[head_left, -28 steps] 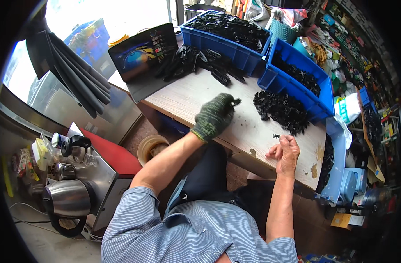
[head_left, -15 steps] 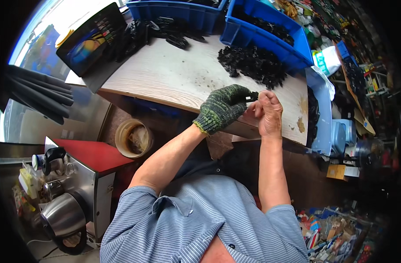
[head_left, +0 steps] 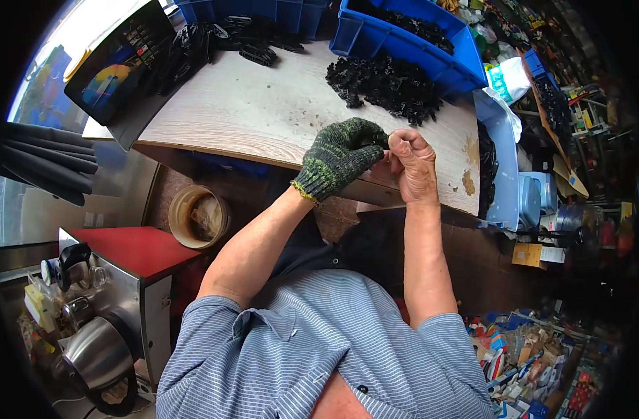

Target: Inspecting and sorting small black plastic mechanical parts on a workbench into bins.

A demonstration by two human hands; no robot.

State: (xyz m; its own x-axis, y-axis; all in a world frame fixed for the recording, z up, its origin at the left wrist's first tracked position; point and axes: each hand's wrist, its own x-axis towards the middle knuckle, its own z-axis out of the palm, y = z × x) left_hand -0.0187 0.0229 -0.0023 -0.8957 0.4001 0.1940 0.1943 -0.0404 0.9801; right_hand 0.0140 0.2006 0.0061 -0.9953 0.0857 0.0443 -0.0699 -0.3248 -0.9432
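My left hand, in a dark green-and-black knitted glove, is closed over the front edge of the table. Its thumb and fingers pinch a small black piece, now mostly hidden by the glove. Against its fingertips is my bare right hand, fingers curled in a pinch; what they hold, if anything, is hidden. Beyond both hands, a heap of small black parts lies on the pale wood-grain table. Longer black parts are strewn at the table's far left.
Two blue bins stand along the back. A dark picture-covered panel leans at the left. Right of the table is a light-blue tub. Below left are a bucket, a red-topped cabinet and a steel kettle.
My hands have come closer together, fingertips now meeting. The black piece that showed between them is mostly covered. The whole view has shifted slightly, so the table appears further up and left.
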